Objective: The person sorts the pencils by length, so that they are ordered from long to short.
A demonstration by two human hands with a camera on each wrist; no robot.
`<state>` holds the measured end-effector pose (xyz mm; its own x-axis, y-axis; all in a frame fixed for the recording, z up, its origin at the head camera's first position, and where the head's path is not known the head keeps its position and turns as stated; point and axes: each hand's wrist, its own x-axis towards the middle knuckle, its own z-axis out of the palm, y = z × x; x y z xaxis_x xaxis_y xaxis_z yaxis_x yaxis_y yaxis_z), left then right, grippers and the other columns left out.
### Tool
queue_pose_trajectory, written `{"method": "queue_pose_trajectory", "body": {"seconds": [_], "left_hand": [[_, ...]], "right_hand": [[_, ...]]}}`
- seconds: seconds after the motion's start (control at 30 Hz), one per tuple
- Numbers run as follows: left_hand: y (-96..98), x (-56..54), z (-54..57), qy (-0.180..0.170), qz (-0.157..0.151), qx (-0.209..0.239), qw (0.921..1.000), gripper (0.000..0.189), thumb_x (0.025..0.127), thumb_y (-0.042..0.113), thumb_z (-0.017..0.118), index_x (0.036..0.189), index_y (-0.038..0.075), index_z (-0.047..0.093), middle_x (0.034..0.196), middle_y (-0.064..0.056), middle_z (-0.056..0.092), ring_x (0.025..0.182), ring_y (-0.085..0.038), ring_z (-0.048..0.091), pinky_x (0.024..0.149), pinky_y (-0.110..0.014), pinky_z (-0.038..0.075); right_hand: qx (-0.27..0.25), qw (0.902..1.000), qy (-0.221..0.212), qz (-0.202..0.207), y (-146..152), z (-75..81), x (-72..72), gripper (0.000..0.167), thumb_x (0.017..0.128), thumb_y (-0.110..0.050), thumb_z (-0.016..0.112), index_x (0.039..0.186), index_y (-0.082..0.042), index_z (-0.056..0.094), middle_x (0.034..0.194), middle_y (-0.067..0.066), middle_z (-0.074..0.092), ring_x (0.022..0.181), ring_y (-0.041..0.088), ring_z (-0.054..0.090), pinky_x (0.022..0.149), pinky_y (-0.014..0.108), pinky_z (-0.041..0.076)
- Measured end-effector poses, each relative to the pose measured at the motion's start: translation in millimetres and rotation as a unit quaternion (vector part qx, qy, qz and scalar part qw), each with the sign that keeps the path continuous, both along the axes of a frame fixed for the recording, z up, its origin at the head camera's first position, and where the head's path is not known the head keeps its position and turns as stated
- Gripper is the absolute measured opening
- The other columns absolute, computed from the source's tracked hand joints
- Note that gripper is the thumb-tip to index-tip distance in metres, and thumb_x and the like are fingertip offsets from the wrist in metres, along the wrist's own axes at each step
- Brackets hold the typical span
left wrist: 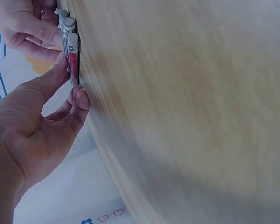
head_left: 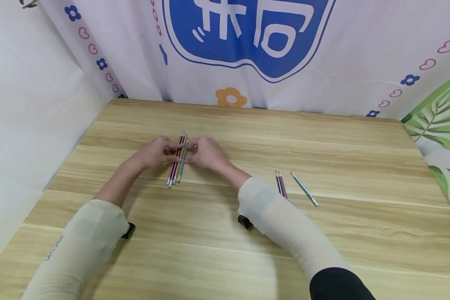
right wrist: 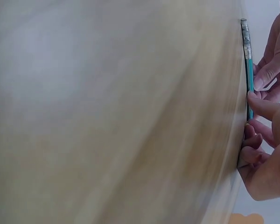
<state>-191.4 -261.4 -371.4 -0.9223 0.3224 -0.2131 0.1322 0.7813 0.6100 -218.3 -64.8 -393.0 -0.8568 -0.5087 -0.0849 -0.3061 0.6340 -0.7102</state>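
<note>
In the head view a side-by-side bundle of dark red striped pencils [head_left: 174,170] lies on the wooden table, left of centre. A yellow pencil [head_left: 179,171] and a teal pencil [head_left: 182,166] line its right side. My left hand [head_left: 153,153] holds the bundle from the left, thumb and fingertips across it. From the right, my right hand [head_left: 209,154] grips the same bundle, its thumb and finger at the teal pencil. Silver eraser ends point toward me; the left wrist view shows a red pencil [left wrist: 73,63] close between the left thumb and fingertips.
Farther right on the table [head_left: 195,250] lie a loose teal pencil [head_left: 304,188] and dark and red pencils [head_left: 281,184], partly behind my right sleeve [head_left: 285,221]. A printed curtain [head_left: 345,62] hangs along the back edge, and a white wall [head_left: 26,116] stands left.
</note>
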Motion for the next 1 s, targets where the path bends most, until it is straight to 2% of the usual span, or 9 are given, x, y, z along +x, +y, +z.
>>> {"method": "queue_pose_trajectory", "body": {"seconds": [0.3, 0.7, 0.87, 1.0], "left_hand": [[0.0, 1.1, -0.8, -0.005, 0.007, 0.005, 1.0, 0.054, 0.096, 0.005, 0.073, 0.145, -0.002, 0.052, 0.111, -0.022, 0.055, 0.086, -0.025, 0.054, 0.068, -0.026, 0.049], [2.8, -0.9, -0.2, 0.007, -0.015, 0.001, 0.9999, 0.055, 0.095, 0.004, 0.073, 0.145, -0.004, 0.052, 0.108, -0.023, 0.058, 0.086, -0.026, 0.059, 0.07, -0.028, 0.052], [6.2, -0.6, 0.2, 0.011, -0.012, -0.015, 0.9998, 0.057, 0.096, 0.008, 0.074, 0.147, -0.001, 0.052, 0.109, -0.022, 0.056, 0.089, -0.028, 0.057, 0.075, -0.034, 0.051], [8.7, 0.3, 1.7, 0.013, -0.004, -0.031, 0.9994, 0.058, 0.096, 0.012, 0.075, 0.148, 0.0, 0.051, 0.111, -0.023, 0.054, 0.091, -0.03, 0.056, 0.077, -0.038, 0.051]], "right_hand": [[0.01, 0.9999, 0.012, -0.007, -2.3, -2.0, 0.9, 0.036, 0.086, -0.03, 0.087, 0.118, -0.016, 0.076, 0.086, -0.004, 0.068, 0.072, 0.013, 0.058, 0.062, 0.025, 0.046], [0.013, 0.9998, 0.016, 0.007, 1.0, 0.1, -0.3, 0.031, 0.088, -0.029, 0.085, 0.115, -0.015, 0.077, 0.081, -0.004, 0.067, 0.065, 0.011, 0.054, 0.057, 0.023, 0.042], [-0.005, 0.9997, -0.008, 0.022, 8.5, 3.4, -0.2, 0.03, 0.088, -0.023, 0.084, 0.114, -0.011, 0.076, 0.085, -0.001, 0.068, 0.069, 0.012, 0.056, 0.061, 0.024, 0.046], [-0.01, 0.9989, -0.015, 0.043, 17.0, 8.7, 0.5, 0.038, 0.089, -0.018, 0.083, 0.123, -0.005, 0.071, 0.102, 0.006, 0.072, 0.086, 0.016, 0.064, 0.076, 0.027, 0.054]]}}
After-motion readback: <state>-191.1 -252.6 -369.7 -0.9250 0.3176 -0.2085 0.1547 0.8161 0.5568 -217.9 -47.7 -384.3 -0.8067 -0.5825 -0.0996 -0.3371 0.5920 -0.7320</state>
